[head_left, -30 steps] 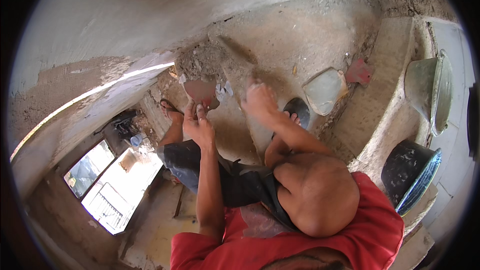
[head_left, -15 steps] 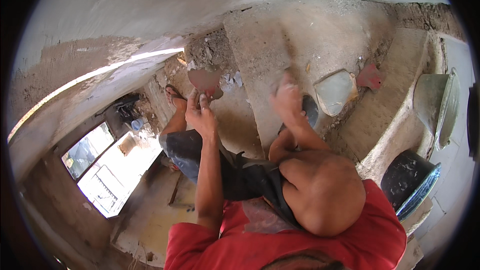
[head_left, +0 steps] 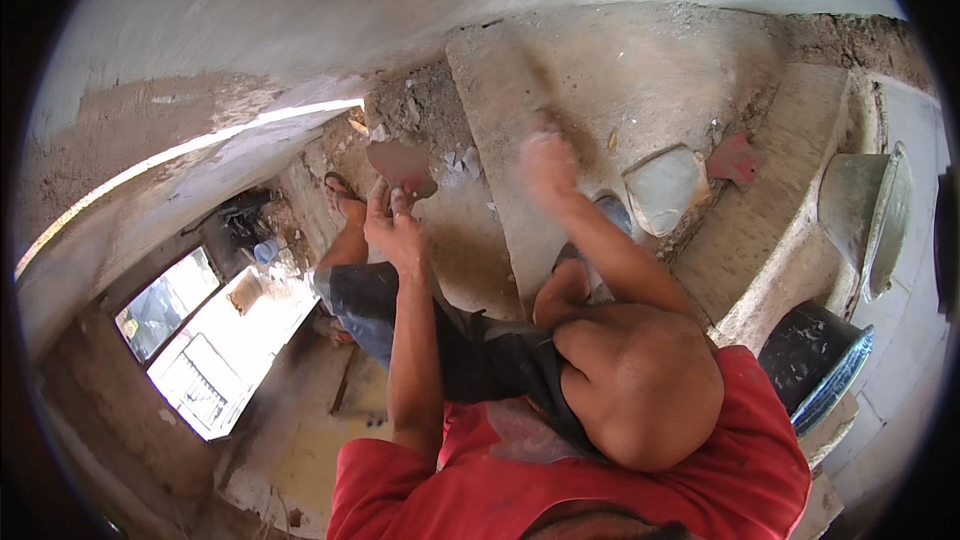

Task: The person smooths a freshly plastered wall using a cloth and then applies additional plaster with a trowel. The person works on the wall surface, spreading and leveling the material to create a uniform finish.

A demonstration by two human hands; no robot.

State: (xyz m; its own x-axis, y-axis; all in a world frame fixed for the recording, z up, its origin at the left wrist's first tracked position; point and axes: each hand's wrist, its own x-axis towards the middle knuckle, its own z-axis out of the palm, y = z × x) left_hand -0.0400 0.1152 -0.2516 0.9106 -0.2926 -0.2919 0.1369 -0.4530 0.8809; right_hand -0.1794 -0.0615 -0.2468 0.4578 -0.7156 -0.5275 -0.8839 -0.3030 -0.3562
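"What are the hands doing?"

"The person's left hand pinches a flat, ragged-edged, red-and-brown piece by its near edge, left of centre."

"And the right one?"

"The right hand is blurred over a rough, grey-brown slab; I can't tell whether its fingers are closed or what they hold."

"What's around it?"

"To its right, a flat, pale grey, rounded piece, then a ragged red scrap. Farther right, a dull grey basin and, nearer, a black, blue-rimmed basin."
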